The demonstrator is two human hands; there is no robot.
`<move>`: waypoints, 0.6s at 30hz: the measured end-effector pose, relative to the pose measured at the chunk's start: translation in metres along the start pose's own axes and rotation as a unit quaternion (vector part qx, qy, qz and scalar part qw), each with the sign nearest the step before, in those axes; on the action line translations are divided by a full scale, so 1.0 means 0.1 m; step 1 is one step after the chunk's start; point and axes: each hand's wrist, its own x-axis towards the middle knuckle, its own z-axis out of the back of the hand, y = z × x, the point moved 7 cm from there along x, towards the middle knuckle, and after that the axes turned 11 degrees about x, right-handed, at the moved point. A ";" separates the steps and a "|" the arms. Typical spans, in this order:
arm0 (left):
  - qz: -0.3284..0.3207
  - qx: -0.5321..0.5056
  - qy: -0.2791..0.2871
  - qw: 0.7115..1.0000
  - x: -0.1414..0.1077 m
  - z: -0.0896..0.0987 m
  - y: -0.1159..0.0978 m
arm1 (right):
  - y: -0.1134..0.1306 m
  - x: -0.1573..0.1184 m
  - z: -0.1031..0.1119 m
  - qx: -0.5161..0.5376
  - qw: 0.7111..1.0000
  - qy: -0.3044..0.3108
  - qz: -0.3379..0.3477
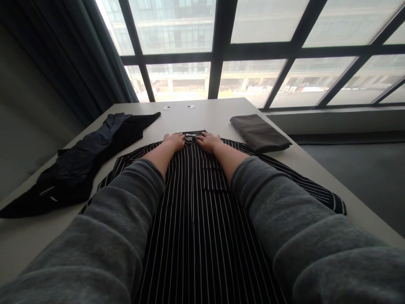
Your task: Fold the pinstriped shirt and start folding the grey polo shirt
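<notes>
A black shirt with thin white stripes lies spread front up, its collar away from me and its buttons down the middle. My left hand rests on the left side of the collar, with its fingers laid out over the cloth. On the right side of the collar lies my right hand, its fingers spread and pressing on the fabric. The collar opening shows between the two hands. One long sleeve stretches out to the right; my left forearm partly covers the other one.
The shirt lies on a white table. Dark crumpled clothes lie at the left, and a folded dark brown cloth at the right. Two small round discs sit near the far edge. Behind stand windows and a dark curtain.
</notes>
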 end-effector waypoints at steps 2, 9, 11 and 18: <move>0.012 -0.002 0.010 1.000 0.03 0.02 0.00 | -0.01 0.00 0.01 -0.005 1.000 0.009 -0.005; 0.065 -0.034 0.014 0.997 0.04 -0.08 -0.01 | 0.03 -0.07 -0.07 -0.021 1.000 0.003 0.015; 0.077 -0.048 0.016 0.996 0.01 -0.15 0.02 | 0.13 -0.08 -0.11 -0.041 0.995 0.008 0.085; 0.092 -0.074 0.023 0.993 -0.06 -0.18 0.11 | 0.14 -0.06 -0.21 -0.023 0.994 0.050 0.091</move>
